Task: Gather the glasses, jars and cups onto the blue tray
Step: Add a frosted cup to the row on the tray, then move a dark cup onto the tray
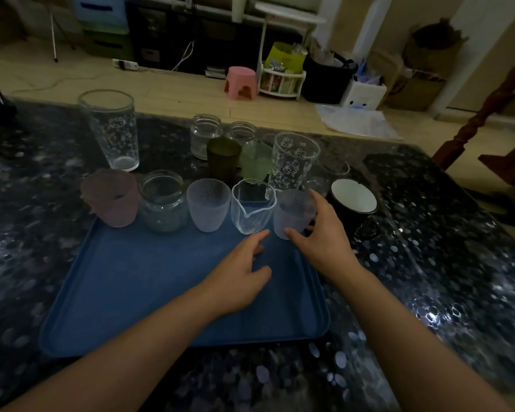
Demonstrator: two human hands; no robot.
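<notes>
A blue tray [149, 292] lies on the dark speckled table. Along its far edge stand a pink frosted cup [110, 197], a clear jar [162, 200], a frosted cup [208, 205], a clear spouted pitcher [252, 208] and a frosted cup [293, 214]. My right hand [321, 236] curls around that last cup, thumb in front, fingers behind. My left hand [241, 278] hovers over the tray, fingers apart, holding nothing, its forefinger near the pitcher's base. Behind the tray stand a tall glass [110, 129], two small jars [204, 135], a dark cup [223, 157], a green cup [256, 163] and a printed glass [293, 159].
A black mug with a white inside [354, 200] sits just right of the tray, a low clear glass [336, 169] behind it. Beyond the table's far edge are the floor, a pink stool [241, 83], bins and a wooden chair [494, 120] at the right.
</notes>
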